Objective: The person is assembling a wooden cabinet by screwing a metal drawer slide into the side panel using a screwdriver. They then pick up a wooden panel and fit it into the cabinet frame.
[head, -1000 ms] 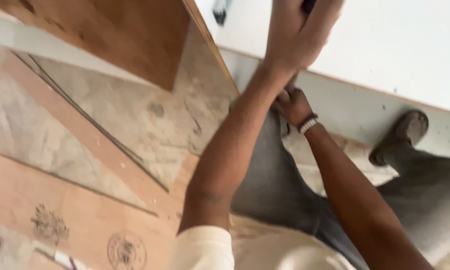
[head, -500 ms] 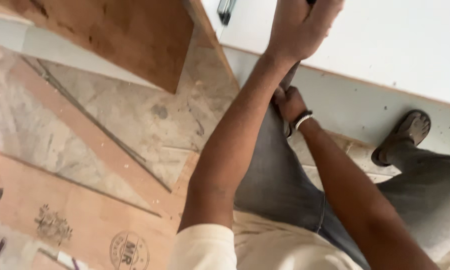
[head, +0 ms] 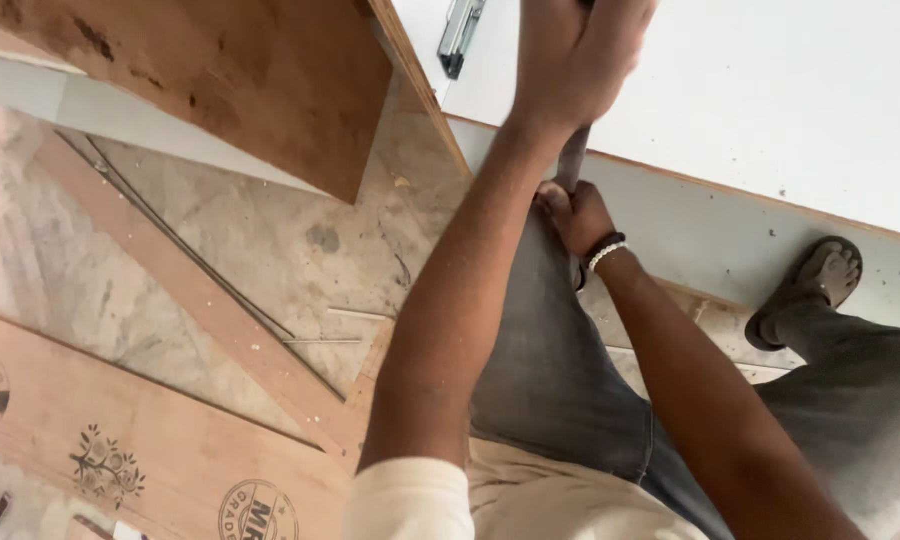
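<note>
left hand (head: pixel 580 55): i see it up on the white board (head: pixel 770 90), near the board's lower edge, fingers curled down over the top of a dark handle; closed, but what it grips is mostly hidden under the palm and cut by the frame top
right hand (head: pixel 575 215): below the board's edge, against the grey trouser knee (head: pixel 550 360), fist closed around the lower end of the grey shaft (head: pixel 574 160); bead bracelet (head: pixel 606 252) at the wrist
grey shaft: runs near upright in view between the two hands, crossing the board's lower edge; top end under left hand, bottom end in right hand
key relation: both hands sit on the same long axis, left above on the board, right below off its edge; left is nearer the board surface, right nearer the body
metal clip tool (head: pixel 460 35): lies on the board near its left corner, just left of the left hand, untouched
plywood sheet (head: pixel 230 80): brown, leaning at upper left, apart from the hands
stamped plywood strips (head: pixel 120 430): flat on the stone floor, lower left
sandalled foot (head: pixel 810 285): on the floor just below the board's edge, right side
hidden: cannot tell the tool's working end
</note>
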